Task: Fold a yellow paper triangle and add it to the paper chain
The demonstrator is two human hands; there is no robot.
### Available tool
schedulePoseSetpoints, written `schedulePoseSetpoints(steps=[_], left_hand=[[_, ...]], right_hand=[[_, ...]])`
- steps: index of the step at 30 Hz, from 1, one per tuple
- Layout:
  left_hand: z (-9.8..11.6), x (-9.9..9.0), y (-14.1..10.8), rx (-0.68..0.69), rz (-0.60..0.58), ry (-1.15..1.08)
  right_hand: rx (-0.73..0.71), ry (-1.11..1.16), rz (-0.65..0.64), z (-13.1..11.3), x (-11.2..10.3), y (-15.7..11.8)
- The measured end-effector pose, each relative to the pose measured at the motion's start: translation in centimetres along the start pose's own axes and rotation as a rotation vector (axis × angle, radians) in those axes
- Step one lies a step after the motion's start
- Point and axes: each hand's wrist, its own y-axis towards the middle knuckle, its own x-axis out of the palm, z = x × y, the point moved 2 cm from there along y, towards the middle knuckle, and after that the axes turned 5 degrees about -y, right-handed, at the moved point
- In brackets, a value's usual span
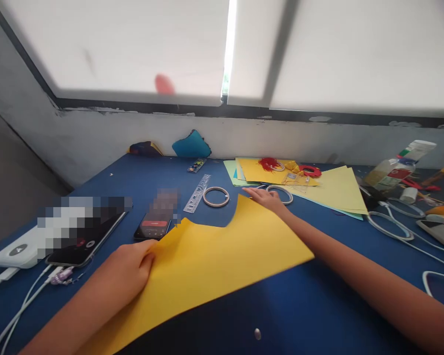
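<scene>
A large yellow paper sheet (214, 261) is raised over the blue table, curved, with a cut-in notch along its far edge. My left hand (131, 266) pinches its left part between thumb and fingers. Behind the sheet's far right corner, my right hand (264, 198) reaches forward with fingers stretched out, low over the table and beside a white ring (286, 196). Whether its fingertips touch anything is unclear. Another ring (216, 196) lies left of it, next to a clear stencil ruler (197, 193).
Phones (155, 224) and a white power bank (18, 249) with cables lie at the left. Coloured papers (333, 187) with red thread (269, 164) lie at the back right. A bottle (392, 170) and white cables (388, 224) are at the right. A wall stands behind.
</scene>
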Motion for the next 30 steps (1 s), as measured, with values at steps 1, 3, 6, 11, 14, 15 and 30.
schedulePoseSetpoints(steps=[1,3,6,11,14,15,30], left_hand=[[0.2,0.1,-0.1,-0.012,0.009,0.069],[0.7,0.7,-0.5,-0.042,-0.03,0.134],[1.7,1.7,-0.6,-0.047,-0.02,0.164],[2.7,3.5,0.0,0.006,0.038,0.047],[2.2,4.1,0.3,0.027,0.098,0.002],[1.8,3.9,0.3,0.031,0.142,0.006],[-8.2,-1.1,-3.6,-0.2,0.847,0.338]], right_hand=[[0.05,0.013,-0.018,0.6,-0.5,0.1],[0.137,0.064,-0.053,1.5,-2.2,0.4],[0.184,0.18,-0.101,1.2,-5.5,0.8],[0.021,0.331,-0.463,-4.9,-6.4,-1.3],[-0.139,0.302,-0.682,-8.6,-3.8,-3.4],[-0.133,0.291,-0.675,-9.2,-3.0,-3.9],[-0.109,0.301,-0.611,-8.8,-0.9,-5.7]])
